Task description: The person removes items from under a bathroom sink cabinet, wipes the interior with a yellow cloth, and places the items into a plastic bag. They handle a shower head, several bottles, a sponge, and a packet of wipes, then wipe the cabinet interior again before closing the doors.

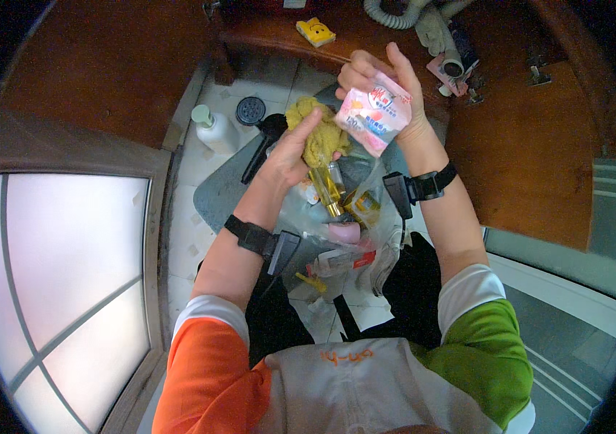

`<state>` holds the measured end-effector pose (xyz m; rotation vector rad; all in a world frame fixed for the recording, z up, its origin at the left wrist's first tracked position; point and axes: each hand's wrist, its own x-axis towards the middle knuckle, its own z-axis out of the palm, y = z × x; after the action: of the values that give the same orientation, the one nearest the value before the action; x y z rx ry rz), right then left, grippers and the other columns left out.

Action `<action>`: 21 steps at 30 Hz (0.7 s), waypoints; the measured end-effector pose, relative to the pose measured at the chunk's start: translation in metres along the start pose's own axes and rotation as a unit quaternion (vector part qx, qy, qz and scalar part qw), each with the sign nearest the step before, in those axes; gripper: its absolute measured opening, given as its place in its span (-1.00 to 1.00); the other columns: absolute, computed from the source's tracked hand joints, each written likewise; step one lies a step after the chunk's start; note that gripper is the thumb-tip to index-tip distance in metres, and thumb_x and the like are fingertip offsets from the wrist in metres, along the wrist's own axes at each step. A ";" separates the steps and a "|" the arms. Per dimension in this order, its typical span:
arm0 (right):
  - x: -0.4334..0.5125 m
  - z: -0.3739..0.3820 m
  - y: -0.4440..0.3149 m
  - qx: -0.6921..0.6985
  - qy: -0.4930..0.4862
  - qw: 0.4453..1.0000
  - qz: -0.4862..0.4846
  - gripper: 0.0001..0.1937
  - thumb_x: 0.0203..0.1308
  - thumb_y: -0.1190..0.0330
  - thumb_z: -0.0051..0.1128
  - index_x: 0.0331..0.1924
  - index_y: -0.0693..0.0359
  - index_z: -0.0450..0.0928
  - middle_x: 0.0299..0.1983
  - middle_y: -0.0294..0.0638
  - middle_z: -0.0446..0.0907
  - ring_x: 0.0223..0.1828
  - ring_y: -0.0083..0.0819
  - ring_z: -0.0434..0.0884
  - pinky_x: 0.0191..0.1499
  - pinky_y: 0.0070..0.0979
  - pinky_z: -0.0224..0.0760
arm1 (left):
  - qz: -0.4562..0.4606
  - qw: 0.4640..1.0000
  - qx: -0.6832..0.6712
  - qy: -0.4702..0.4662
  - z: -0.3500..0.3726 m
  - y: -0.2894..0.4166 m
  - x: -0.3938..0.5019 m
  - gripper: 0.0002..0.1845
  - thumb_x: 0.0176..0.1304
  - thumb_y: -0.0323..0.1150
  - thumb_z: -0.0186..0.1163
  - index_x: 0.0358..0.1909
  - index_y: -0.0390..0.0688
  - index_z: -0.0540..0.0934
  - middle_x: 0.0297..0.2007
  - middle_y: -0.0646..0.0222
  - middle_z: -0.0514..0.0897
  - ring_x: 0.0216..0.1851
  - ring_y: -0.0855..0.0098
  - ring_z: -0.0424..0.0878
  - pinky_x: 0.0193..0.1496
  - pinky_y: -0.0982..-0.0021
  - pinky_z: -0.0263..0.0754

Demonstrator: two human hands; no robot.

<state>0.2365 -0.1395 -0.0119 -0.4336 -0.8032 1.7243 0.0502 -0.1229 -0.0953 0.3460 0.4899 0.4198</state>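
My left hand [292, 152] grips a crumpled yellow-green cloth [316, 127], thumb on top. In my right hand [412, 89] is a pink and white soft packet [375, 114] bearing print, tilted towards me. Below the hands a clear plastic bag [375, 182] lies spread. About it are a bottle of yellow liquid with a gold cap [325, 190], a gold-coloured box [363, 205] and a pink rounded container [344, 232]. The cloth covers the bottle's upper end. Left of my left hand lies a black hair dryer [265, 145] on a grey-green flat surface [215, 187].
A white pump bottle [214, 130] and a round black perforated piece [251, 110] stand on the tiled floor. A yellow smiley-face sponge [316, 32] lies on the wooden cabinet's ledge. Grey pipes [451, 62] and a glove [430, 32] are inside. An open cabinet door [519, 163] hangs at right.
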 end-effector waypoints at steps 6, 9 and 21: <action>0.006 -0.006 0.007 0.086 -0.030 0.994 0.057 -0.38 0.32 -0.29 -0.21 -0.30 0.21 0.33 -0.45 -0.29 0.32 -0.39 -0.46 0.44 -0.04 -0.39 0.54 | 0.047 0.984 0.144 -0.090 0.008 0.004 -0.005 -0.40 0.30 -0.10 0.26 0.27 -0.10 0.31 0.08 0.31 0.55 0.04 0.33 0.58 -0.06 0.21 0.67; 0.011 -0.010 0.007 0.050 0.011 0.997 0.052 -0.27 0.32 -0.30 -0.25 -0.03 0.33 0.42 -0.23 -0.11 0.52 -0.28 -0.39 0.56 -0.11 -0.41 0.56 | 0.082 0.984 0.146 -0.059 0.015 0.003 -0.006 -0.43 0.21 -0.29 0.37 0.21 -0.14 0.37 0.01 0.33 0.59 -0.04 0.39 0.62 -0.12 0.32 0.67; 0.017 0.018 -0.008 -0.064 0.156 0.985 -0.030 -0.18 0.40 -0.25 -0.43 0.32 0.43 0.27 0.32 0.01 0.37 0.32 -0.21 0.41 0.39 -0.22 0.23 | 0.181 0.978 0.101 0.035 0.009 0.021 0.008 -0.63 0.22 -0.36 0.36 0.02 -0.20 0.52 -0.16 0.35 0.65 -0.24 0.46 0.64 -0.23 0.39 0.62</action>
<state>0.2253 -0.1273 0.0081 -0.7397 -0.6927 1.5051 0.0550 -0.1032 -0.0818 0.6232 0.5411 0.7395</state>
